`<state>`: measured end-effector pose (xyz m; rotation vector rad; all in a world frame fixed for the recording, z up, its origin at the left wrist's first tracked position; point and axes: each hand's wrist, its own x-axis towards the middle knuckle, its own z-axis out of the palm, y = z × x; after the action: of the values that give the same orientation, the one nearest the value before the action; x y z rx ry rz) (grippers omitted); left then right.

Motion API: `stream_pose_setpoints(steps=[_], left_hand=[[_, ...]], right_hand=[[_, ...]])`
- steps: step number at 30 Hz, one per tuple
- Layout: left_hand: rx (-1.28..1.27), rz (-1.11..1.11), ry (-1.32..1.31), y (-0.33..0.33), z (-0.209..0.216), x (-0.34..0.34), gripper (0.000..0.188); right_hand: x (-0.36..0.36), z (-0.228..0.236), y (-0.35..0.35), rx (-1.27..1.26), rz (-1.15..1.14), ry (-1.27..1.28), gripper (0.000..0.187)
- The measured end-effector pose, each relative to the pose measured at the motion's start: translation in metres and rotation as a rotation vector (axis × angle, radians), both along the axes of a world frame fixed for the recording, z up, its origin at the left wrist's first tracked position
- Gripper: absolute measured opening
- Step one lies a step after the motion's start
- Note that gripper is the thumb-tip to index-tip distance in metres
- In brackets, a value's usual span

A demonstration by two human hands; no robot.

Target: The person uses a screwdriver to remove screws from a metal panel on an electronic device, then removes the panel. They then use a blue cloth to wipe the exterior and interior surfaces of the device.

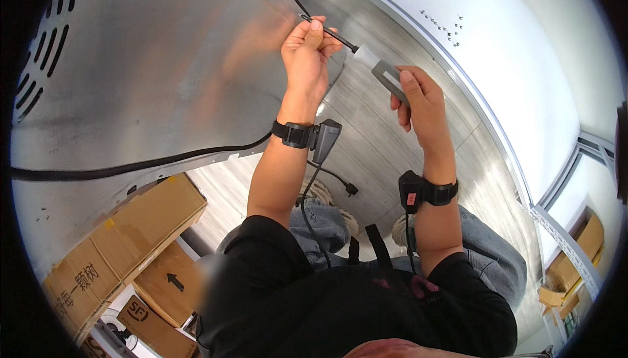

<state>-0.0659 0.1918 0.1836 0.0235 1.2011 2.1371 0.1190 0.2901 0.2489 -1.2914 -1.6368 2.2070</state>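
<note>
My right hand (418,99) is closed round the grey grip of a handheld tool (387,76), which has a pale tapered front end. A thin black cord (341,39) or stem leaves that front end toward the upper left; which of the two it is, I cannot tell. Thumb and fingers of my left hand (311,47) pinch this black length a short way from the tool. Beside those fingertips shows a small metal loop (304,17). Both hands are above the floor, next to the edge of a large metal panel (176,76).
A thick black cable (144,164) crosses the metal panel. Cardboard boxes (124,227) are stacked at lower left. Small metal pieces (448,27) dot the white surface (510,83) at right. A black plug (351,189) hangs near my feet; wrist-worn devices (325,141) trail wires.
</note>
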Motion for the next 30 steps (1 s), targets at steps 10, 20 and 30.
stream_pose_setpoints(steps=[10, 20, 30], left_hand=[[-0.048, -0.032, -0.007, -0.001, 0.004, -0.003, 0.021], [-0.062, -0.038, -0.023, -0.001, 0.01, -0.004, 0.021], [-0.047, -0.037, -0.029, -0.001, 0.01, -0.006, 0.021]], right_hand=[[-0.005, -0.007, -0.015, 0.267, -0.179, 0.213, 0.032], [-0.005, -0.015, -0.015, 0.967, 0.001, 0.3, 0.033], [-0.003, 0.003, -0.011, 0.288, -0.035, 0.079, 0.037]])
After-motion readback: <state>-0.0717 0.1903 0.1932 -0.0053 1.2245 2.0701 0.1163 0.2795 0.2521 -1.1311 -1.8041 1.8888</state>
